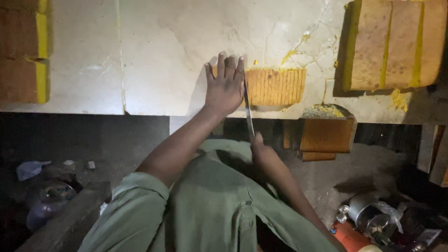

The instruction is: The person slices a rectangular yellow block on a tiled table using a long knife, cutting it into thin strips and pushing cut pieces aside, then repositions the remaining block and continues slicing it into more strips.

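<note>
My left hand lies flat, fingers spread, on top of a block of yellow cake on the pale marble counter. Just right of it the cut slices of the cake stand side by side, brown crust up. A long knife runs along the edge of my left hand, blade down into the cake. My right hand grips the knife handle below the counter edge.
Large slabs of brown-crusted cake sit at the back right and far left. Crumbs litter the counter. A wooden box hangs below the counter edge. Metal cans and clutter lie on the dark floor.
</note>
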Available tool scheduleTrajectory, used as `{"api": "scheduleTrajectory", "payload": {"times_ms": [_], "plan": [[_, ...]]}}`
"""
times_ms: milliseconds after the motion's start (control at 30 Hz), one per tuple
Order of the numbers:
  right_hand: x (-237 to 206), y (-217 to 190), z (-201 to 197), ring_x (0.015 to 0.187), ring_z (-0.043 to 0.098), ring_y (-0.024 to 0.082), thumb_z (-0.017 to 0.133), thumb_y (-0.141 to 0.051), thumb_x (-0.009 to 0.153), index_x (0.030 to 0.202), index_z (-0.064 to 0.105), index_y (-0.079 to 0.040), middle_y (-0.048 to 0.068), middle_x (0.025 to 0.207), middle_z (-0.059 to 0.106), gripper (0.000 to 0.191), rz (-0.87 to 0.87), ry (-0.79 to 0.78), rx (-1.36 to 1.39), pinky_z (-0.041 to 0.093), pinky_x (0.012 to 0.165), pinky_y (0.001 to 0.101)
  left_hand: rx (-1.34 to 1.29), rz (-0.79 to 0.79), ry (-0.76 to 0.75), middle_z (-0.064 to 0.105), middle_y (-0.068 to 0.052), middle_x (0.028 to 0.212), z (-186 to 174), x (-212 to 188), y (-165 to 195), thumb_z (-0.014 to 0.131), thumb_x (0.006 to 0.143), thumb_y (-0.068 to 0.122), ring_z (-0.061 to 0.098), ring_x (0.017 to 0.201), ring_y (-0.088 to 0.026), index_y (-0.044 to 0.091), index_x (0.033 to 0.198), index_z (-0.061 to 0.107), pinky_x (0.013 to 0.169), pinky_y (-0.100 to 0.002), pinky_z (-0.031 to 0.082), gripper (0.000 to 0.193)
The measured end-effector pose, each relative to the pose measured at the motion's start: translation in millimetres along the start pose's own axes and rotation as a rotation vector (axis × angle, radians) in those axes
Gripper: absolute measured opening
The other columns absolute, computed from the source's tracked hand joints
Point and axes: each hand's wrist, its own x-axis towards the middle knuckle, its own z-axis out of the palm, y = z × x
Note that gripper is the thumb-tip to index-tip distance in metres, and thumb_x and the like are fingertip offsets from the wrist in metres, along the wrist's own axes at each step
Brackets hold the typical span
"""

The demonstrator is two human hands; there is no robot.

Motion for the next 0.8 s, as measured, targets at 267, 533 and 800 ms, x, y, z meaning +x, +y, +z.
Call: {"api": "scheduleTrajectory", "payload": {"times_ms": [267,533,800], "plan": [[91,-47,-40,0.092,0.069,0.048,0.083,-0.023,0.077,0.138,0.028,0.016,0.033,0.096,0.069,0.091,-0.316,0.262,-0.177,0.056,0.078,0.0511,0.077,0.046,0.169,0.04,-0.027,0.162,-4,-7,-3,0.056,0.101,0.028,0.028,0.155,-0.045,-0.002,0.156,0.04,0.116,-0.071,0.029,0.064],[9,-73,-42,0.092,0.07,0.049,0.074,-0.019,0.08,0.139,0.027,0.011,0.034,0.096,0.068,0.081,-0.069,0.013,-0.164,0.059,0.077,0.052,-0.078,0.024,0.217,0.044,-0.023,0.154,3,-12,-9,0.055,0.102,0.026,0.032,0.147,-0.049,0.003,0.153,0.044,0.115,-0.069,0.032,0.057],[48,-35,1,0.085,0.068,0.053,0.074,-0.017,0.088,0.139,0.031,0.013,0.034,0.088,0.069,0.073,-0.127,0.206,-0.209,0.053,0.076,0.057,-0.096,0.039,0.144,0.043,-0.027,0.151,-3,-5,-12,0.059,0.095,0.025,0.032,0.146,-0.05,-0.004,0.153,0.04,0.116,-0.07,0.032,0.067]]}}
